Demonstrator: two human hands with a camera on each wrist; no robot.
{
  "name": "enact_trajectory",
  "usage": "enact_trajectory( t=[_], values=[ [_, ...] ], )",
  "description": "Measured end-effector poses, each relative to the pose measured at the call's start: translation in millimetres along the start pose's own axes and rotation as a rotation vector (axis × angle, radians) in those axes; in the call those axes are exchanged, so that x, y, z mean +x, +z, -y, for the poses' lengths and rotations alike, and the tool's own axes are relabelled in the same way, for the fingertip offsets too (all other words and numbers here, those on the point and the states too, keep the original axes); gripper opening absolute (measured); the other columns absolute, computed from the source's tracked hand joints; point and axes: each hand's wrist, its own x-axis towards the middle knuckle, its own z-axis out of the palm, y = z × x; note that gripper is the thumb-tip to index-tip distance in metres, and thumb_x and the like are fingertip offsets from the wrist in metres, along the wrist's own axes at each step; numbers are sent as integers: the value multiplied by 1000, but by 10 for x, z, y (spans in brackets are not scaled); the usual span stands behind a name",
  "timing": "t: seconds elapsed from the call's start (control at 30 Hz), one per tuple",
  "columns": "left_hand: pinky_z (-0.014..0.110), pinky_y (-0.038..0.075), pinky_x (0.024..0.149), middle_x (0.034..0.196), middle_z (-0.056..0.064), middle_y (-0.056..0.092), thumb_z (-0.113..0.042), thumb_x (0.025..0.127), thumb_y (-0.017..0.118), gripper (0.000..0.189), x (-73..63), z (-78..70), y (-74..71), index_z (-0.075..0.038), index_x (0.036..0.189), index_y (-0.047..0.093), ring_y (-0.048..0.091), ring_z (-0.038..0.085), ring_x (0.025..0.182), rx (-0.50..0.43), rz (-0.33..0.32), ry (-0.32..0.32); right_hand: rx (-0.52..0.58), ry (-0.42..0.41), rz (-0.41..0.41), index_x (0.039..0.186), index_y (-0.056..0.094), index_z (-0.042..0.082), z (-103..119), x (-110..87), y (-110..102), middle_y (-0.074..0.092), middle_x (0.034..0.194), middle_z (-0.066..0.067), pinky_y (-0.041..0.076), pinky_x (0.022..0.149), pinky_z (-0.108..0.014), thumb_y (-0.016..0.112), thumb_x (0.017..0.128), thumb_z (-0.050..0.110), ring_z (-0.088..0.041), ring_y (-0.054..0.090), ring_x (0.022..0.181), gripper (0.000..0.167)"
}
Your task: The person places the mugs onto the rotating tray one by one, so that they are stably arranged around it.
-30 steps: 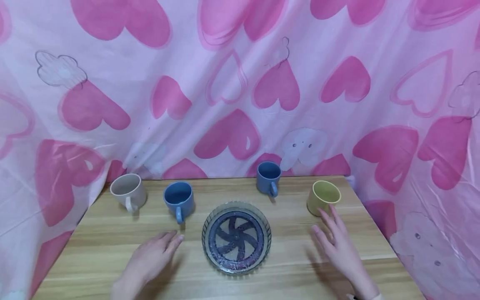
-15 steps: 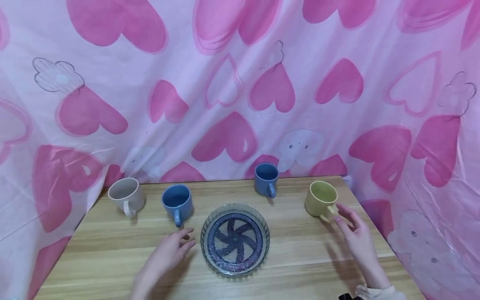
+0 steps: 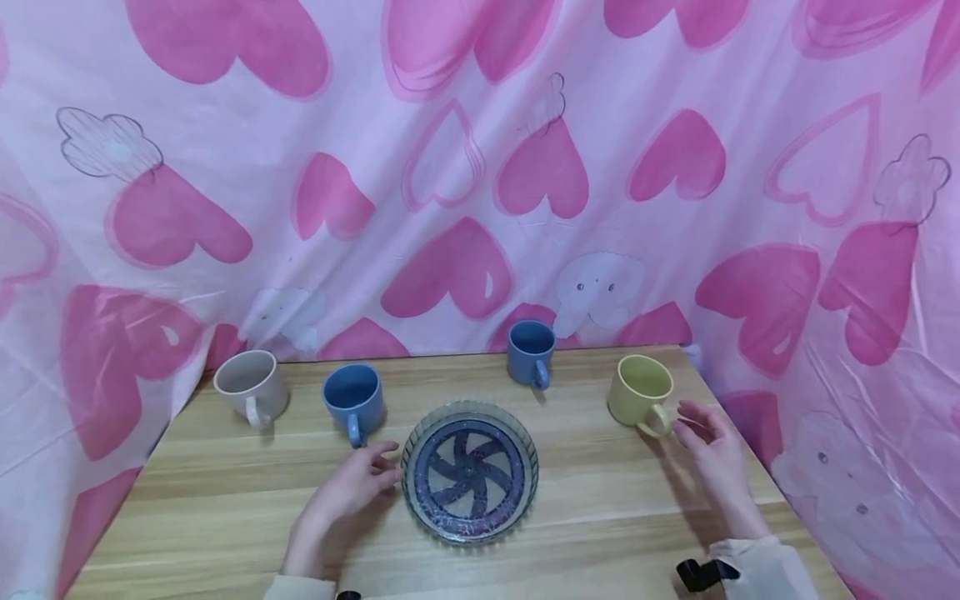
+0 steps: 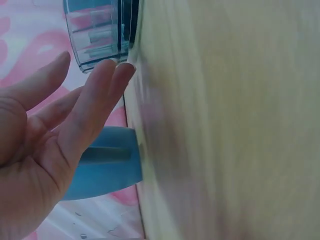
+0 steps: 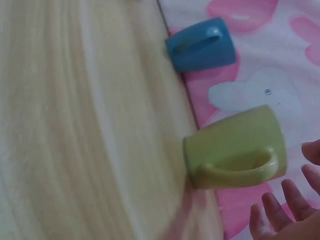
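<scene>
My left hand (image 3: pixel 358 482) is at the left rim of a round fluted glass dish (image 3: pixel 459 536), fingers loosely bent and holding nothing. In the left wrist view the fingertips lie close to the glass wall (image 4: pixel 95 37); whether they touch it I cannot tell. Within the dish shows a dark swirl pattern. A yellow-green mug (image 3: pixel 628 403) stands upright at the right, its handle towards me. Just right of that handle is my right hand (image 3: pixel 716 450), relaxed. The right wrist view shows its spread fingers (image 5: pixel 274 212) apart from the mug.
One blue mug (image 3: pixel 351 400) stands behind my left hand, with a grey-white mug (image 3: pixel 266 400) to its left. Another blue mug (image 3: pixel 528 362) is near the back edge. A pink heart-patterned cloth (image 3: pixel 450 167) hangs behind the wooden table (image 3: pixel 585 517).
My left hand has moved right and slightly forward to the glass dish. My right hand has shifted right, from in front of the yellow-green mug, past its handle. The mug's handle is now uncovered.
</scene>
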Motion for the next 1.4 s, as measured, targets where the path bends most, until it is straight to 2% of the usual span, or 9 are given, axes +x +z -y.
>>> enact_trajectory(
  t=[0.1, 0.37, 0.63, 0.8, 0.93, 1.0, 1.17, 1.3, 1.4],
  values=[
    [37, 59, 68, 99, 18, 64, -2, 90, 67, 53, 10, 24, 16, 13, 136, 45, 66, 28, 81, -83, 16, -5, -50, 43, 12, 128, 52, -8, -50, 18, 13, 58, 103, 26, 49, 76, -10, 64, 94, 4, 4, 57, 94, 38],
    [42, 58, 77, 112, 23, 60, -5, 91, 67, 60, 18, 40, 38, 12, 141, 38, 63, 32, 98, -184, 29, -34, -141, 159, 80, 137, 45, -5, -167, 5, -23, 55, 112, 12, 55, 71, -23, 69, 93, 23, 5, 55, 93, 57],
    [44, 59, 71, 109, 27, 57, 3, 92, 62, 62, 108, 53, -1, 14, 144, 29, 65, 31, 85, -306, 74, -60, -111, 184, 105, 135, 50, 0, -260, 74, 45, 59, 117, -8, 54, 73, -22, 71, 91, 26, 4, 57, 91, 56],
    [41, 59, 73, 107, 26, 59, 3, 93, 59, 52, 120, 83, 2, 19, 137, 36, 66, 28, 84, -311, 121, -55, -115, 199, 87, 129, 55, 0, -261, 59, 78, 63, 106, -1, 56, 70, -26, 71, 91, 28, -1, 61, 88, 49],
    [42, 59, 73, 103, 25, 62, 6, 92, 58, 49, 125, 78, 16, 21, 134, 38, 67, 31, 85, -312, 121, -32, -92, 222, 82, 126, 57, -3, -235, 42, 102, 64, 94, 2, 56, 70, -27, 72, 90, 29, -10, 62, 83, 50],
    [41, 59, 73, 102, 26, 63, 8, 92, 58, 48, 130, 68, 29, 22, 134, 38, 67, 32, 86, -307, 122, -28, -143, 214, 65, 122, 60, -2, -225, 42, 114, 64, 90, 1, 54, 67, -25, 73, 90, 32, -10, 60, 79, 48],
    [39, 59, 72, 100, 25, 64, 8, 92, 59, 47, 153, 25, 68, 21, 133, 40, 67, 32, 86, -275, 115, -38, -292, 190, -6, 112, 68, 1, -196, 38, 120, 66, 85, -1, 46, 62, -19, 72, 89, 38, -5, 56, 74, 44],
    [38, 60, 72, 100, 24, 64, 7, 92, 58, 45, 145, 17, 55, 20, 133, 42, 67, 33, 85, -257, 92, -36, -317, 178, -31, 110, 69, 2, -167, 34, 166, 68, 85, -2, 45, 63, -17, 73, 89, 39, -4, 56, 74, 43],
    [38, 59, 73, 101, 25, 65, 8, 92, 58, 45, 120, 38, 24, 21, 132, 42, 67, 33, 86, -258, 94, -31, -270, 195, -30, 111, 69, 0, -146, 22, 226, 69, 88, -4, 47, 65, -16, 73, 89, 34, -5, 58, 76, 41]
  ],
)
